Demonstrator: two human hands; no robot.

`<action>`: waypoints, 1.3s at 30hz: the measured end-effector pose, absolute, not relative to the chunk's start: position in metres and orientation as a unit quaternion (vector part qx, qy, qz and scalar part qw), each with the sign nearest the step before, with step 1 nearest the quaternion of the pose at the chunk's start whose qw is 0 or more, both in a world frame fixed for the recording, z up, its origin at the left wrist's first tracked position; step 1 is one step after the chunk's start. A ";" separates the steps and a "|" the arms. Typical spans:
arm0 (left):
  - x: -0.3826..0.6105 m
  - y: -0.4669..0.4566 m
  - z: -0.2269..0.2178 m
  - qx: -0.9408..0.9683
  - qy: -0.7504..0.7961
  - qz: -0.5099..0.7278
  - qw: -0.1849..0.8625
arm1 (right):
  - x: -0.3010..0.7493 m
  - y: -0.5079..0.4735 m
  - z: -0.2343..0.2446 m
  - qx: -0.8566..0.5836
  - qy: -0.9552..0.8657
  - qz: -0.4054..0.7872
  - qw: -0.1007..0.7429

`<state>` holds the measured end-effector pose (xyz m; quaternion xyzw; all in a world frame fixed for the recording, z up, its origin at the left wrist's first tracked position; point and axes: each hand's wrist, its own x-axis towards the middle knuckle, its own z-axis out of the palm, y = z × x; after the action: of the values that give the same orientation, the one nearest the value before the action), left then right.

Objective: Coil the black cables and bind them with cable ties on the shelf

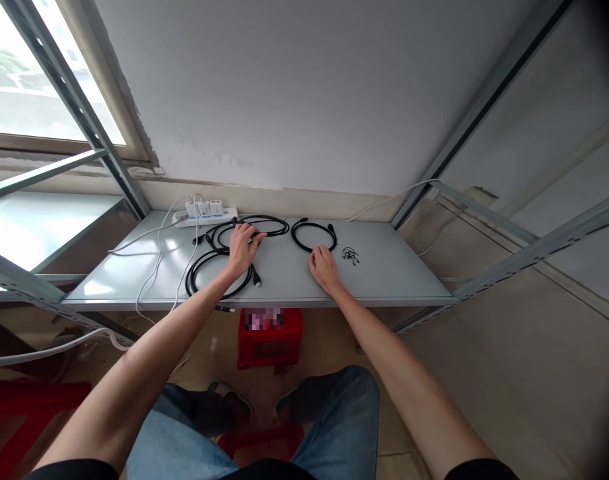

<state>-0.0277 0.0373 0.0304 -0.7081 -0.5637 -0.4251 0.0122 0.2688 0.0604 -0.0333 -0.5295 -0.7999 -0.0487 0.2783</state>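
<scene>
We were sorting cables on the shelf (394,273): left hand (243,250) lay open on the loose cable (218,235) at 11 o'clock, right hand (324,267) flat and empty (coil (330,230) at its 12). Lifting would call for a closed grip.

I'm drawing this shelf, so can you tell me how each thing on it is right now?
left hand: resting on the loose black cables, grip unclear
right hand: open, flat on the shelf
loose black cables: sprawled in uneven loops
small black cable: coiled in a ring
power strip: white plugs in it
black ties: small loose heap
</scene>
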 end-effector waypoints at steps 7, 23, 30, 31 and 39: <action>-0.034 0.010 0.039 -0.780 -0.484 -0.395 -0.017 | 0.269 0.062 -0.035 -0.527 -0.808 -0.038 0.258; -0.051 0.020 0.033 -0.858 -0.425 -0.248 -0.146 | 0.269 0.062 -0.034 -0.531 -0.808 -0.018 0.255; -0.135 0.051 0.052 -0.868 -0.490 -0.069 -0.031 | 0.269 0.063 -0.034 -0.532 -0.809 -0.004 0.252; -0.131 0.052 0.053 -0.860 -0.502 -0.088 -0.021 | 0.269 0.063 -0.034 -0.532 -0.808 -0.004 0.251; -0.026 0.020 0.020 -0.874 -0.476 -0.098 0.027 | 0.270 0.063 -0.034 -0.538 -0.804 0.000 0.254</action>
<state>-0.0263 0.0196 0.0200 -0.8736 -0.4759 -0.0976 0.0269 0.2695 0.0625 -0.0339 -0.5382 -0.8038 -0.0003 0.2535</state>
